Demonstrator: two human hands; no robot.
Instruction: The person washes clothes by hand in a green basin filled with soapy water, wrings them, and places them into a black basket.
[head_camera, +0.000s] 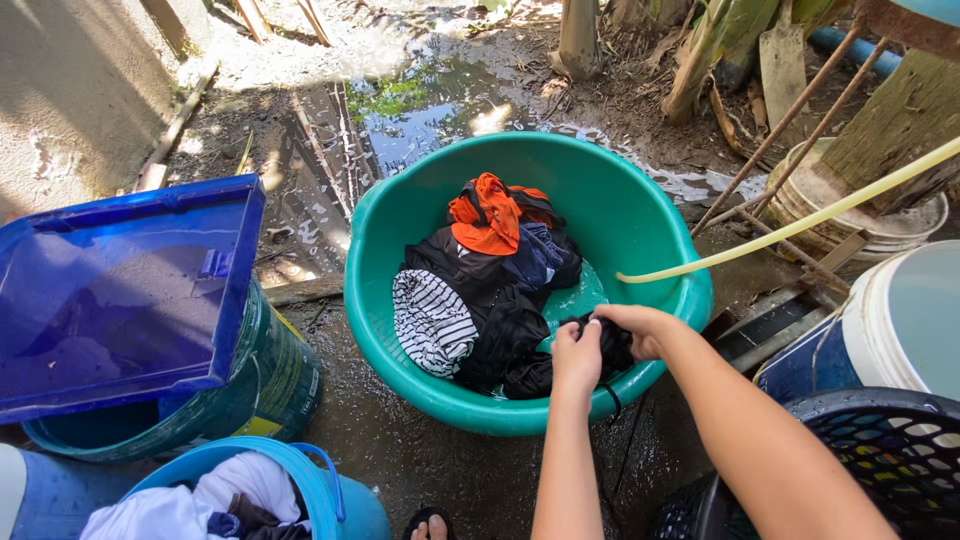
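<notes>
Fingers of our left hand and right hand clamp one dark wet cloth between them, over the round green plastic basin's near rim.

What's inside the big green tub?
The green tub holds wet clothes: an orange garment, a striped one and dark ones. The clothes cover most of the bottom, so anything beneath them is hidden.

A single camera worn on the person's head looks steeply down and forward, close over both forearms. Just beyond the fingers lies the green basin, filling mid-frame; wet ground stretches farther ahead. No second view overlaps it.
</notes>
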